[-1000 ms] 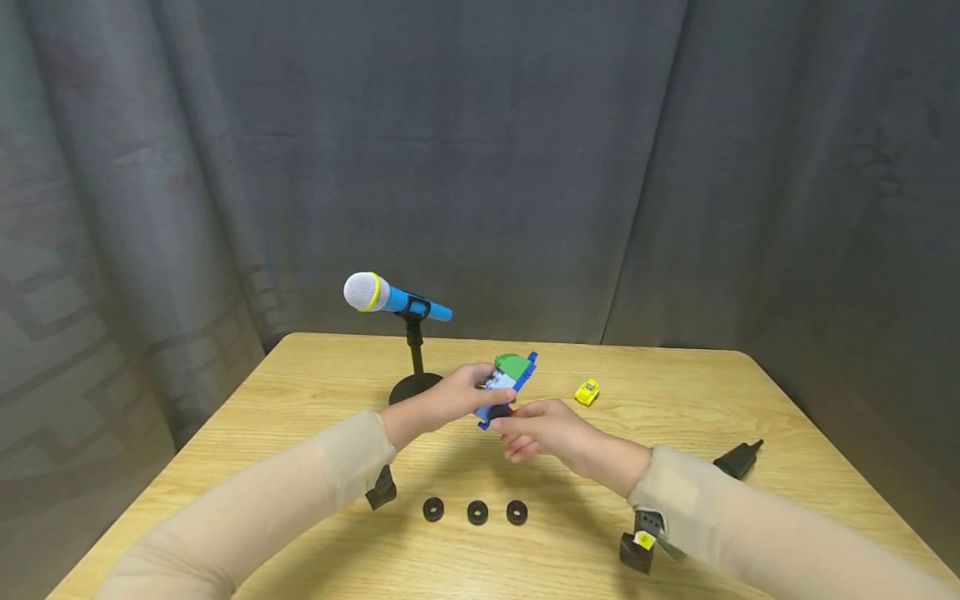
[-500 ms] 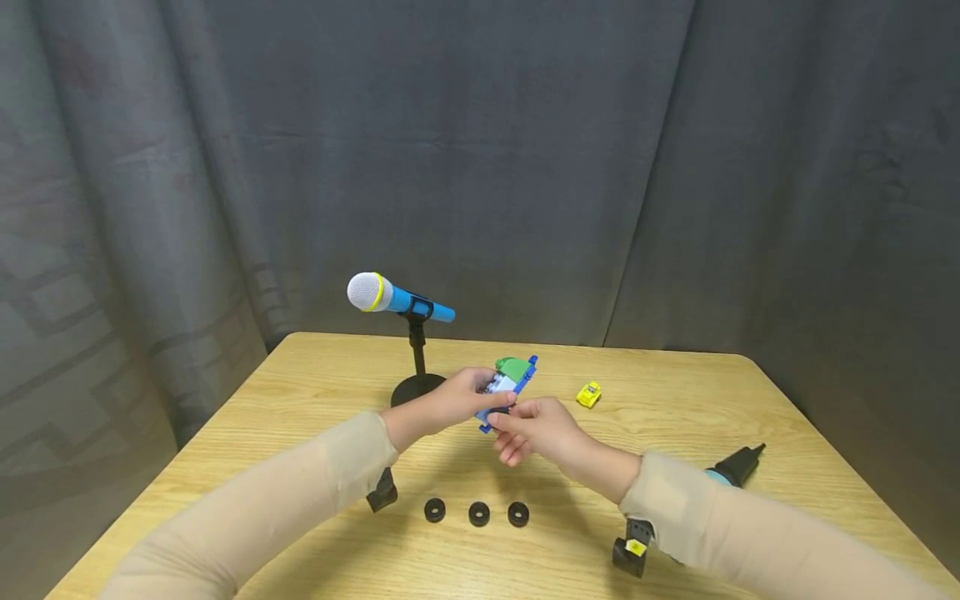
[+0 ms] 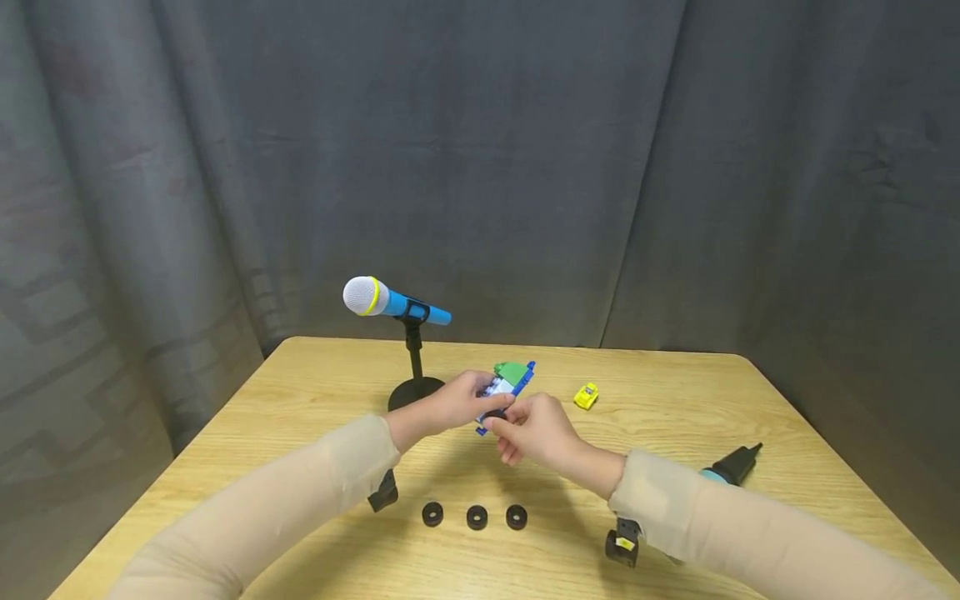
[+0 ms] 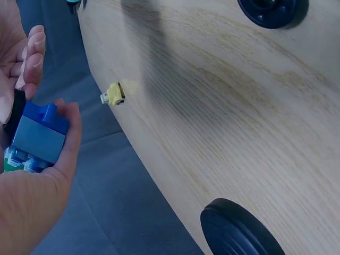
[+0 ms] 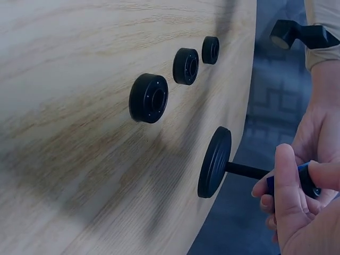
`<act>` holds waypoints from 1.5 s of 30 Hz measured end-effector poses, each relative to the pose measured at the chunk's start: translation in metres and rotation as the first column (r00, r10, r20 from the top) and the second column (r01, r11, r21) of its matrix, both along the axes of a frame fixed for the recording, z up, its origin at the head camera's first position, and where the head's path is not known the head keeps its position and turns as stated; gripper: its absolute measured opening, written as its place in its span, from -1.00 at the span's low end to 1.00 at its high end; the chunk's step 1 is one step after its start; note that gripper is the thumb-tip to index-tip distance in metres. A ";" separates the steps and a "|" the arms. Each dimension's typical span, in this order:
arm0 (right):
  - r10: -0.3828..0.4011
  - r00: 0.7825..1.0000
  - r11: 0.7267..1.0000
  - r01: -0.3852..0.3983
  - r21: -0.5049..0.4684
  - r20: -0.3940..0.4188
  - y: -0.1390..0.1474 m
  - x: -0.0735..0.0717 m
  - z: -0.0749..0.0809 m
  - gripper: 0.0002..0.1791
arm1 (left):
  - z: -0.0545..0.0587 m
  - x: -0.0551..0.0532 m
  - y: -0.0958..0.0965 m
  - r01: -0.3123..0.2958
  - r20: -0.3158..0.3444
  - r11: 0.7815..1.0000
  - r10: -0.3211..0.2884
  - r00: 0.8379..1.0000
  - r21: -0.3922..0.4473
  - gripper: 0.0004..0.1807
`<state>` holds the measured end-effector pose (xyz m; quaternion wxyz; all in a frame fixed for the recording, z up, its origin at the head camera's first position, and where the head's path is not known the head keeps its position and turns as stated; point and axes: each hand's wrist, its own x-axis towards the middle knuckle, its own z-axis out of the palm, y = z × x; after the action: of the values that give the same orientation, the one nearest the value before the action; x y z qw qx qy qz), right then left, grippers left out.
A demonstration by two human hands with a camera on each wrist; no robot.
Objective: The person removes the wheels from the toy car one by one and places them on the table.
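Note:
My left hand [image 3: 452, 405] grips a small toy car built of bricks [image 3: 512, 375], blue and light blue with a green top, held tilted above the table. A black toy wheel [image 4: 15, 114] is pinched between the thumb and fingers of my right hand [image 3: 546, 433] and sits against the car's side. Whether it is fixed there is hidden by the fingers. In the right wrist view the car is mostly covered by the hands. Three more black wheels, a left one [image 3: 432, 514], a middle one [image 3: 477, 517] and a right one [image 3: 516, 517], lie in a row nearer me.
A blue microphone [image 3: 408, 307] rests in a black stand [image 3: 415, 360] behind my left hand. Beyond my right hand lies a small yellow toy car [image 3: 586, 396]. A black tapered object [image 3: 737, 465] with a teal band is partly behind the right sleeve. Grey curtains surround the wooden table [image 3: 660, 392].
My right hand and forearm have shifted slightly left, bringing the pinched wheel closer in against the toy car. The left hand keeps its grip almost unmoved. The loose wheels stay put.

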<state>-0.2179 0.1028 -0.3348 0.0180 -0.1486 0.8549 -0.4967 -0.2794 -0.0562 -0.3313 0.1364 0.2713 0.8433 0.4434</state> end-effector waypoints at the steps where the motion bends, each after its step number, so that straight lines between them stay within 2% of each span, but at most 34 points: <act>1: -0.002 1.000 1.000 0.002 0.007 -0.007 0.000 0.000 0.000 -0.68 | 0.001 0.001 0.000 0.004 -0.007 1.000 -0.004 1.000 0.001 -0.71; 4: 0.004 0.999 0.999 -0.003 0.033 -0.035 0.001 0.001 0.001 -0.66 | 0.001 0.001 0.000 0.000 0.000 1.000 0.000 1.000 -0.003 -0.70; 7: 0.051 0.998 0.998 -0.050 0.038 -0.024 0.004 0.001 0.002 -0.65 | -0.001 0.000 -0.002 -0.007 0.022 1.000 0.007 1.000 -0.004 -0.71; 10: 0.120 0.991 0.993 -0.121 0.010 0.055 0.010 0.000 0.004 -0.68 | -0.003 -0.001 -0.004 -0.004 0.042 1.000 0.004 0.999 0.001 -0.70; 13: 0.176 0.971 0.984 -0.171 -0.041 0.163 0.019 -0.002 0.007 -0.71 | -0.002 -0.001 -0.006 -0.010 0.060 1.000 0.009 0.998 0.006 -0.65; 16: 0.222 0.947 0.974 -0.205 -0.095 0.233 0.030 -0.004 0.011 -0.71 | 0.000 -0.002 -0.007 -0.024 0.088 1.000 0.023 0.996 0.018 -0.60; 19: 0.240 0.930 0.970 -0.216 -0.116 0.279 0.044 -0.005 0.015 -0.71 | 0.002 -0.003 -0.008 -0.017 0.141 0.999 0.009 0.990 0.052 -0.56; 23: 0.209 0.923 0.977 -0.186 -0.103 0.322 0.064 -0.008 0.020 -0.71 | 0.002 -0.002 -0.010 -0.004 0.211 0.995 -0.018 0.977 0.101 -0.55; 27: 0.166 0.922 0.985 -0.141 -0.095 0.349 0.081 -0.010 0.019 -0.71 | 0.002 0.001 -0.012 -0.007 0.223 0.993 -0.019 0.975 0.117 -0.57; 31: 0.136 0.910 0.989 -0.100 -0.111 0.393 0.093 -0.009 0.011 -0.71 | 0.002 0.003 -0.012 -0.009 0.231 0.993 -0.019 0.973 0.119 -0.55; 38: 0.135 0.880 0.984 -0.067 -0.163 0.456 0.104 -0.002 -0.004 -0.63 | 0.002 0.003 -0.010 -0.018 0.255 0.992 -0.015 0.967 0.126 -0.56; 45: 0.022 0.854 0.993 0.044 -0.113 0.520 0.098 0.013 -0.018 -0.78 | 0.002 0.006 -0.011 -0.011 0.254 0.992 -0.021 0.967 0.122 -0.56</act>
<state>-0.2048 0.2003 -0.3524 0.2364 -0.0047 0.7874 -0.5693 -0.2736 -0.0674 -0.3295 0.2278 0.2221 0.7893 0.5251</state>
